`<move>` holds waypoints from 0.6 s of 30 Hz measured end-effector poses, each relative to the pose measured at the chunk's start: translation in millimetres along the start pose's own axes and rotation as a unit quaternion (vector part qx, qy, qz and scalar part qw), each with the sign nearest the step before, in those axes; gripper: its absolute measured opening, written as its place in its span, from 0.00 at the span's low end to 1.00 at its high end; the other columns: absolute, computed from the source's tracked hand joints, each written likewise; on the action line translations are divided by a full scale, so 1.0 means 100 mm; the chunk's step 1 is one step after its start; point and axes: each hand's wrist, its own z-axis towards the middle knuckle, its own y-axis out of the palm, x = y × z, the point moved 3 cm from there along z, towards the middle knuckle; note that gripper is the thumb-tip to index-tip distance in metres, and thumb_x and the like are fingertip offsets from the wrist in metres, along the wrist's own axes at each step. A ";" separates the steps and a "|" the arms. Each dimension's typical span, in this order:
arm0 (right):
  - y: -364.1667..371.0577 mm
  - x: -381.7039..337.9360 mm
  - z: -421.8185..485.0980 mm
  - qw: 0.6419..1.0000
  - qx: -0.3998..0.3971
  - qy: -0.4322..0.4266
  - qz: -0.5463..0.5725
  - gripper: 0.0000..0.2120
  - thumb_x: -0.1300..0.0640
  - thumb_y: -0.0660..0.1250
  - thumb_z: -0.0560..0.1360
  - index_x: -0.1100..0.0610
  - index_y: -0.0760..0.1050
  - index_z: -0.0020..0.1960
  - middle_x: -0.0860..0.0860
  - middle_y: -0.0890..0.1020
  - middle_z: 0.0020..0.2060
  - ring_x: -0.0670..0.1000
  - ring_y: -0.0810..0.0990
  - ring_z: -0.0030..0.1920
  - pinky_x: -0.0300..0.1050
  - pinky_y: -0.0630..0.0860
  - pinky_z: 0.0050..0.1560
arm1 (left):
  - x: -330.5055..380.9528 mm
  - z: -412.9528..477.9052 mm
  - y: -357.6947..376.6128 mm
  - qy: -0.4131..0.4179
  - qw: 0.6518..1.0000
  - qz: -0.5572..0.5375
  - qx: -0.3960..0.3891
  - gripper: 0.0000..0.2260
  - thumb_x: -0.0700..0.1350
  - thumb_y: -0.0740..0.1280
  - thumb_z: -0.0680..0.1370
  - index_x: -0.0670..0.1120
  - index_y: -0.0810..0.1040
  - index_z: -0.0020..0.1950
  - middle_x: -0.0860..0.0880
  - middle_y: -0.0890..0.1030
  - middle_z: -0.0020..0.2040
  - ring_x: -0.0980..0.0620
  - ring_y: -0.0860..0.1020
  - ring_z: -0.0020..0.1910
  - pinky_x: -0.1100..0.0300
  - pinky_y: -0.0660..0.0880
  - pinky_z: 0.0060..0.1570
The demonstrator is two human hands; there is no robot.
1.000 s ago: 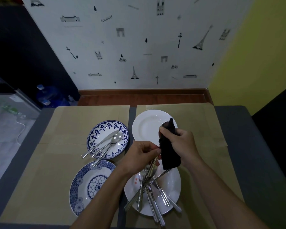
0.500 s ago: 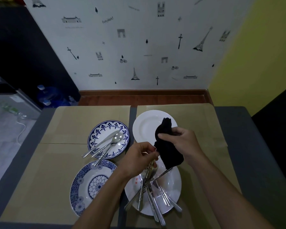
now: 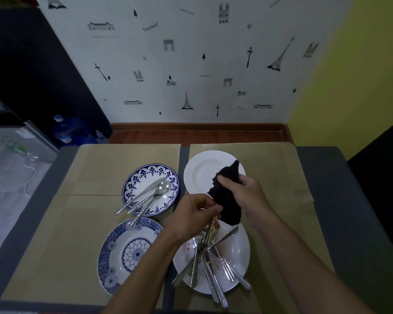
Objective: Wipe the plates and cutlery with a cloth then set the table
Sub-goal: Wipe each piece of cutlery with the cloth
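While my left hand [image 3: 195,214] pinches one utensil [image 3: 212,228] above the piled near plate [image 3: 244,261], my right hand [image 3: 247,196] grips the black cloth [image 3: 227,200] beside it. Advice: hold firm, draw cloth along the full length. Far white plate [image 3: 202,168] just behind; bare mat [image 3: 281,177] to the right; bench [image 3: 340,196] edge well beyond.

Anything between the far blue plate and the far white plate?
Head view: no object. Only the dark table strip shows in the narrow gap between the far blue plate and the far white plate.
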 end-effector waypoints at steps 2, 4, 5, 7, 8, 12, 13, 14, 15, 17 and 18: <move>0.01 0.03 0.00 1.000 0.018 -0.001 -0.025 0.10 0.49 0.70 0.80 0.56 0.84 0.49 0.52 0.88 0.44 0.52 0.87 0.48 0.46 0.83 0.49 | 0.04 0.03 -0.01 0.006 1.000 -0.010 0.001 0.07 0.40 0.71 0.78 0.35 0.82 0.44 0.41 0.84 0.36 0.46 0.80 0.31 0.57 0.73 0.34; 0.03 0.08 0.01 0.999 0.020 0.016 -0.032 0.13 0.46 0.69 0.81 0.56 0.84 0.49 0.54 0.88 0.45 0.54 0.86 0.50 0.52 0.83 0.56 | 0.06 0.05 -0.05 0.007 1.000 -0.014 0.010 0.06 0.38 0.71 0.78 0.35 0.81 0.44 0.40 0.83 0.36 0.48 0.80 0.29 0.60 0.75 0.32; 0.04 0.09 0.01 0.999 0.011 0.027 -0.022 0.12 0.48 0.70 0.80 0.56 0.84 0.50 0.54 0.88 0.46 0.55 0.87 0.51 0.55 0.82 0.58 | 0.07 0.05 -0.06 0.006 1.000 -0.016 0.013 0.06 0.37 0.71 0.78 0.35 0.82 0.44 0.40 0.83 0.35 0.48 0.80 0.29 0.61 0.75 0.31; 0.03 0.08 0.00 0.999 -0.012 0.037 0.003 0.07 0.55 0.74 0.77 0.58 0.85 0.51 0.55 0.89 0.46 0.59 0.87 0.52 0.60 0.82 0.60 | 0.04 0.05 -0.08 -0.004 1.000 -0.019 0.014 0.06 0.37 0.71 0.78 0.37 0.82 0.42 0.40 0.83 0.35 0.47 0.80 0.29 0.61 0.74 0.31; 0.02 0.06 0.01 0.999 -0.013 0.031 0.013 0.07 0.58 0.76 0.75 0.58 0.85 0.52 0.56 0.89 0.46 0.61 0.87 0.52 0.61 0.82 0.59 | 0.01 0.04 -0.07 -0.009 1.000 -0.020 0.011 0.07 0.38 0.71 0.78 0.37 0.82 0.41 0.40 0.83 0.35 0.46 0.79 0.29 0.60 0.73 0.31; -0.02 0.06 0.02 0.999 0.014 0.014 0.046 0.09 0.58 0.78 0.74 0.58 0.85 0.53 0.56 0.89 0.46 0.59 0.88 0.50 0.59 0.84 0.56 | -0.02 0.03 -0.01 -0.019 0.999 -0.025 0.006 0.07 0.40 0.72 0.78 0.38 0.82 0.42 0.40 0.84 0.35 0.45 0.79 0.31 0.52 0.72 0.36; -0.01 0.07 0.01 0.998 0.005 0.025 0.054 0.09 0.56 0.76 0.75 0.58 0.85 0.54 0.56 0.89 0.47 0.59 0.88 0.50 0.57 0.84 0.56 | 0.01 0.04 -0.02 -0.015 1.000 -0.024 0.011 0.07 0.39 0.72 0.78 0.37 0.82 0.42 0.41 0.84 0.34 0.47 0.80 0.29 0.54 0.73 0.35; 0.01 0.09 0.01 0.997 -0.011 0.041 0.059 0.10 0.55 0.75 0.76 0.59 0.85 0.55 0.57 0.88 0.48 0.59 0.87 0.51 0.56 0.84 0.55 | 0.03 0.04 -0.02 -0.009 1.000 -0.019 0.018 0.07 0.38 0.72 0.78 0.35 0.82 0.42 0.42 0.83 0.33 0.50 0.79 0.28 0.58 0.73 0.33; 0.01 0.10 0.00 0.996 -0.034 0.058 0.059 0.12 0.54 0.74 0.77 0.60 0.84 0.56 0.58 0.88 0.49 0.60 0.87 0.52 0.55 0.83 0.53 | 0.06 0.04 -0.02 -0.003 1.000 -0.014 0.023 0.07 0.37 0.71 0.77 0.33 0.82 0.43 0.43 0.83 0.32 0.53 0.79 0.27 0.62 0.73 0.31; -0.01 0.09 -0.01 0.994 -0.073 0.070 0.033 0.13 0.54 0.73 0.78 0.62 0.84 0.57 0.59 0.88 0.51 0.60 0.87 0.53 0.53 0.83 0.53 | 0.07 0.02 -0.04 -0.004 1.000 -0.009 0.022 0.06 0.35 0.71 0.77 0.31 0.82 0.43 0.45 0.82 0.31 0.56 0.78 0.26 0.66 0.73 0.30; -0.03 0.08 -0.01 0.995 -0.082 0.064 0.014 0.12 0.54 0.73 0.78 0.62 0.84 0.57 0.59 0.88 0.51 0.59 0.87 0.53 0.53 0.84 0.54 | 0.06 0.01 -0.05 -0.006 1.000 -0.004 0.015 0.06 0.36 0.71 0.77 0.32 0.82 0.43 0.45 0.83 0.32 0.55 0.79 0.27 0.66 0.73 0.31</move>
